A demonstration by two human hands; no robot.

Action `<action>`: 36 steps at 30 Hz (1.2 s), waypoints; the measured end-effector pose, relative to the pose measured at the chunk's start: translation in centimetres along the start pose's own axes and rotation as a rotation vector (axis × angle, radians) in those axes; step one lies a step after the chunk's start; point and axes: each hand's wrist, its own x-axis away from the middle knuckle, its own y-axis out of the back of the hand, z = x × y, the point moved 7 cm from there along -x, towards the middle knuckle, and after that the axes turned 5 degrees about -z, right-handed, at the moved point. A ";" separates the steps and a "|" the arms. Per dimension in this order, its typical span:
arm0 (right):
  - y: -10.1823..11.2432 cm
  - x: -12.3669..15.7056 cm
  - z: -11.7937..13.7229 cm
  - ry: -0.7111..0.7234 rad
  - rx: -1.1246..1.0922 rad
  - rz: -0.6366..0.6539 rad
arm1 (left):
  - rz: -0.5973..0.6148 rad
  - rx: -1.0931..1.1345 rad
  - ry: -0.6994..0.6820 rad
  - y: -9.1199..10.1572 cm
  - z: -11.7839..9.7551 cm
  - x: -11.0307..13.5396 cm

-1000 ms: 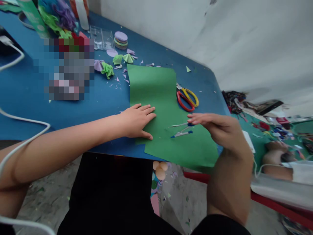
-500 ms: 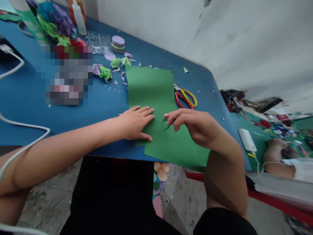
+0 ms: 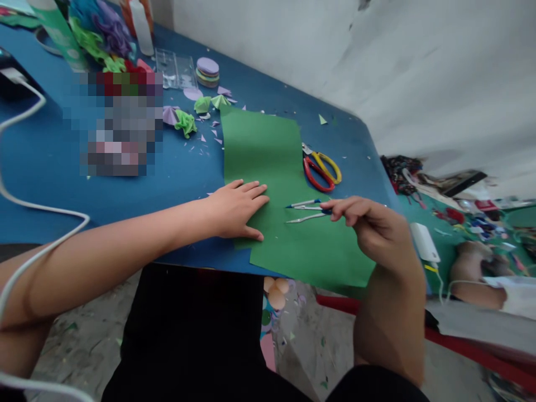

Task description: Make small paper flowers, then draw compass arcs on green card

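Note:
Green paper (image 3: pixel 262 145) lies on the blue table, with a lower piece reaching right to the front edge. My left hand (image 3: pixel 238 211) rests flat on it, fingers spread. Over the paper's right part, my right hand (image 3: pixel 372 226) is closed around the hinge end of a drawing compass (image 3: pixel 307 209). The compass lies sideways, its two legs slightly apart and pointing left toward my left hand. Scissors (image 3: pixel 321 170) with one red and one yellow handle lie just beyond the paper's right edge.
Behind the paper are crumpled green pieces (image 3: pixel 184 124), a stack of coloured discs (image 3: pixel 207 71), a clear plastic case (image 3: pixel 176 70) and a white bottle (image 3: pixel 141 28). A white cable (image 3: pixel 46 206) runs along the left. Another person's arm (image 3: pixel 473 273) rests at the right table.
My right hand has moved right, away from my left hand, and the compass legs now show clearly. My left hand stays flat on the paper. The view has shifted slightly.

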 end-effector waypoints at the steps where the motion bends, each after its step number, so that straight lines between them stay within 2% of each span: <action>1: 0.3 0.6 -0.2 -0.007 0.008 -0.026 | 0.004 -0.002 0.002 0.0 0.0 0.0; 4: 0.6 2.4 0.1 -0.021 0.062 -0.080 | 0.015 -0.005 0.006 0.0 0.0 0.0; 9: -0.5 4.4 2.9 -0.027 0.232 -0.067 | 0.016 -0.020 0.003 0.1 -0.1 0.0; 13: -2.1 4.3 5.0 -0.014 0.316 -0.058 | 0.017 -0.024 -0.002 0.0 -0.1 0.0; 17: -3.2 2.9 5.7 0.003 0.377 -0.110 | 0.007 -0.013 0.004 0.0 -0.1 0.0; 23: -2.2 -0.1 4.2 -0.016 0.492 -0.327 | 0.003 0.010 0.023 0.0 -0.1 0.1; 28: -0.5 -1.7 0.8 -0.119 0.227 -0.427 | -0.015 0.022 0.070 0.3 0.4 0.2; 33: 1.5 -3.6 -0.4 -0.100 0.083 -0.533 | 0.011 0.018 0.091 0.4 0.8 0.3; 36: 1.6 -5.2 -0.7 -0.053 0.007 -0.479 | 0.030 0.007 0.083 0.6 0.6 0.5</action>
